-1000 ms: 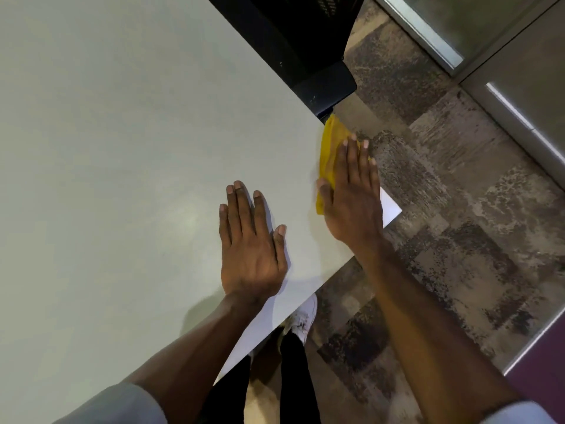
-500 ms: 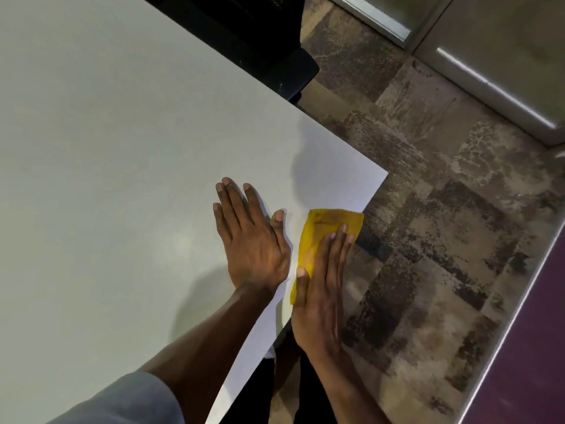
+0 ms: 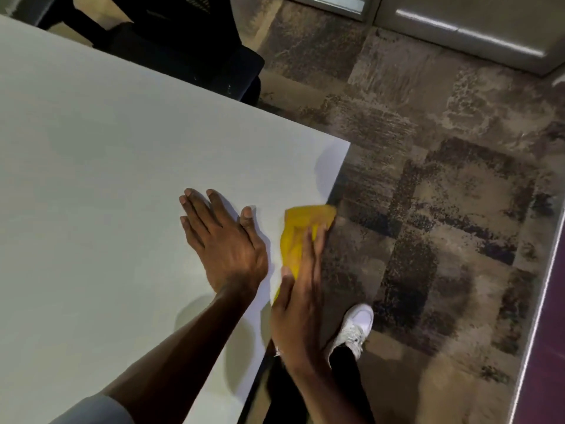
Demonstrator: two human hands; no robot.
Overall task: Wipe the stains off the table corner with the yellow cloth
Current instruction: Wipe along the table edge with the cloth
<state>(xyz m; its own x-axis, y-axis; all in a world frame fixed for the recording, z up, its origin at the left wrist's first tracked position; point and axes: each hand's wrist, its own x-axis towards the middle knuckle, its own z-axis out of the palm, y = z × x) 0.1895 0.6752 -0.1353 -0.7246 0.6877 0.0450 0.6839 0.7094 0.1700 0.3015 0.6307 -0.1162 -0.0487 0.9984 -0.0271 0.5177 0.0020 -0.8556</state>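
Observation:
The yellow cloth lies on the near-right edge of the white table, a short way below the table corner. My right hand presses flat on the cloth with straight fingers, partly over the table's edge. My left hand rests flat on the tabletop just left of the cloth, fingers spread. No stains are visible on the surface.
A black office chair stands behind the table's far edge. Patterned carpet covers the floor to the right. My white shoe is on the carpet beside the table edge. A wall base runs along the top right.
My right hand slid the cloth from the far side of the corner down along the near-right edge. The camera view shifted. My left hand stayed flat on the table.

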